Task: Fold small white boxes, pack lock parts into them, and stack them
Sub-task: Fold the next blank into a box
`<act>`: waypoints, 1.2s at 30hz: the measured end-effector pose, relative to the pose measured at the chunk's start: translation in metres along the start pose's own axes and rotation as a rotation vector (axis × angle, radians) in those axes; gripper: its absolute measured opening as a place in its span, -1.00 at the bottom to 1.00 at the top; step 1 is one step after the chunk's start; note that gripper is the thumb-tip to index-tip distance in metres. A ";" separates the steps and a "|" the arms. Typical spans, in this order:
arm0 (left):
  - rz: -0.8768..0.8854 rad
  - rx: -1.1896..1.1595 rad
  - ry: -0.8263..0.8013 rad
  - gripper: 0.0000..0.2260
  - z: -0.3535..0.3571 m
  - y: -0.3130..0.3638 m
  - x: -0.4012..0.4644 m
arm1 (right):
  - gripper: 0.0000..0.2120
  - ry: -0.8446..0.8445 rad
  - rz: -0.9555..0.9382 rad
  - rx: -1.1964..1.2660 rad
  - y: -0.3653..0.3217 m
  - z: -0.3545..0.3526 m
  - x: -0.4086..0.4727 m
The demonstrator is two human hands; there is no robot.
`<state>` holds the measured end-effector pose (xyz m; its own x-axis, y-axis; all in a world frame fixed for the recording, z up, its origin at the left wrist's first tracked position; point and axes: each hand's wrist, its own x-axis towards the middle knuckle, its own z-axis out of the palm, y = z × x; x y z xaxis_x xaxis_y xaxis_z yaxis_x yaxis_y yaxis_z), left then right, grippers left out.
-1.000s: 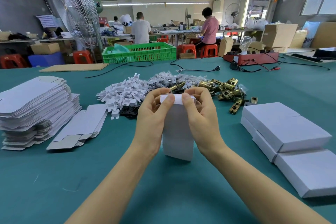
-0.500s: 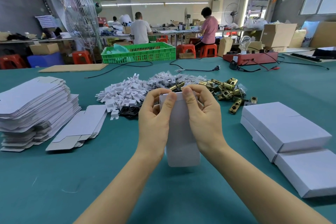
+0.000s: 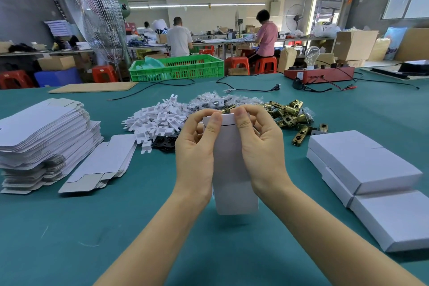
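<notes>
A small white box [image 3: 233, 174] stands upright in both my hands above the green table [image 3: 209, 251]. My left hand [image 3: 197, 146] grips its left side with the thumb pressed on the top flap. My right hand [image 3: 262, 144] holds the right side, its thumb also on the flap. Behind the box lie a heap of white plastic inserts [image 3: 160, 118], small bagged parts [image 3: 218, 101] and brass lock latches [image 3: 290, 114]. Flat unfolded box blanks [image 3: 44, 132] are piled at the left, with a smaller pile [image 3: 102, 165] beside them. Finished closed boxes [image 3: 362, 162] are stacked at the right.
A green plastic crate [image 3: 178, 67], a cardboard sheet [image 3: 92, 87], black cables [image 3: 243, 88] and a red device with a bulb [image 3: 318, 72] sit along the table's far side. Two people [image 3: 267, 35] work at benches beyond, near a standing fan [image 3: 92, 18].
The box has risen slightly and turned more upright between my hands. Both thumbs have moved onto the top flap and pressed it down over the opening.
</notes>
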<state>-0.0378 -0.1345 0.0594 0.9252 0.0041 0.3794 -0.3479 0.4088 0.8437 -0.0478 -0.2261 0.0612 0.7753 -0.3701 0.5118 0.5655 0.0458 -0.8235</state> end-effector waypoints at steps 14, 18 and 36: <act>-0.013 0.025 -0.078 -0.81 -0.005 -0.005 0.003 | -0.86 -0.020 0.067 0.032 0.004 -0.007 0.006; -0.040 -0.004 -0.091 -0.88 -0.005 -0.005 0.004 | -0.86 -0.009 0.079 0.031 0.005 -0.009 0.008; 0.026 0.122 -0.086 -0.85 -0.008 -0.012 0.004 | -0.74 -0.001 0.097 0.014 0.011 -0.011 0.008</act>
<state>-0.0284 -0.1320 0.0482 0.9011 -0.0670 0.4284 -0.3921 0.2960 0.8710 -0.0380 -0.2390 0.0535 0.8268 -0.3623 0.4303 0.4919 0.0946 -0.8655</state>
